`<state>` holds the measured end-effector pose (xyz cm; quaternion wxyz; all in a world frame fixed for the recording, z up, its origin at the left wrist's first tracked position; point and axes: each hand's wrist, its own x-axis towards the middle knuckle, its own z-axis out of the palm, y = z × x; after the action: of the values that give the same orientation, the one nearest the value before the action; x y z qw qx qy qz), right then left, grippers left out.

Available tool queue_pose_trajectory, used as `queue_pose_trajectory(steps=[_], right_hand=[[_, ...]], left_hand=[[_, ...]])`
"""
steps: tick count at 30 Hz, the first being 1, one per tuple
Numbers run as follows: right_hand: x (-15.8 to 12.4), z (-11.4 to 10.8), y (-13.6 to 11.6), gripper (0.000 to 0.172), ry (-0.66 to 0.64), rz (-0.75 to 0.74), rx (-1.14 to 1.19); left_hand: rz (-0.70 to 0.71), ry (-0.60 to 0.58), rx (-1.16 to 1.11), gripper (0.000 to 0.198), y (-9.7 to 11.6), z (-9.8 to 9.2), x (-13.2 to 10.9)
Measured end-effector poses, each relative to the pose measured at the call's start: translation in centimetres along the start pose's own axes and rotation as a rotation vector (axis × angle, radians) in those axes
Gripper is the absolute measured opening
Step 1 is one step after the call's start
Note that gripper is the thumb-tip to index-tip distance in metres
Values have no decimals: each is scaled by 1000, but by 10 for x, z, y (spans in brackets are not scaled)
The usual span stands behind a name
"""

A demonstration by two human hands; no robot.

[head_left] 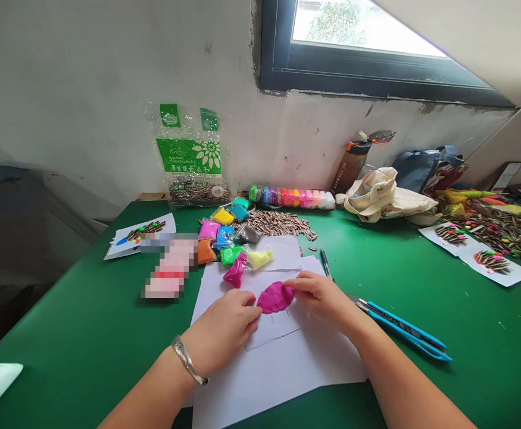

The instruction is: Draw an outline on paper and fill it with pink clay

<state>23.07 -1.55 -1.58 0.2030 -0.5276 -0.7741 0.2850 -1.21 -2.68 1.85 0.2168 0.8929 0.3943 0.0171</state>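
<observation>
A flattened oval of magenta modelling clay [276, 298] lies on a small white sheet [271, 335], covering part of a pencil drawing whose thin leg lines show below it. My left hand [222, 322], with a silver bracelet at the wrist, has its fingers curled together and its tips at the clay's left edge. On the other side my right hand [320, 296] presses the upper right edge with bent thumb and finger. Just beyond lies an opened packet of magenta clay [236, 271], beside a pale yellow packet [260, 258].
Larger white paper [282, 381] lies beneath on the green table [86, 333]. Blue scissors or cutters [405, 330] and a black pen [325, 262] are at the right. Behind are sunflower seeds [280, 224], clay packets, a bottle [352, 161] and a cloth bag [383, 196]. Finished seed pictures [142, 233] lie left and right.
</observation>
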Motion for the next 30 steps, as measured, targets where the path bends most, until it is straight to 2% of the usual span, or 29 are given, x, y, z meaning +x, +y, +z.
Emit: queue_pose_trajectory(steps=[8, 16, 23, 27, 30], right_hand=[[1, 5, 1, 39, -4, 46, -286], [1, 5, 5, 43, 38, 35, -99], [2, 8, -1, 40, -11, 4, -267], [3, 7, 5, 38, 20, 26, -95], [4, 6, 12, 36, 122, 87, 23]], left_hand=[[2, 3, 2, 19, 1, -1, 2], [6, 8, -5, 19, -1, 0, 1], [2, 22, -18, 19, 0, 0, 1], [-1, 9, -12, 19, 2, -2, 1], [-2, -1, -6, 19, 2, -3, 1]])
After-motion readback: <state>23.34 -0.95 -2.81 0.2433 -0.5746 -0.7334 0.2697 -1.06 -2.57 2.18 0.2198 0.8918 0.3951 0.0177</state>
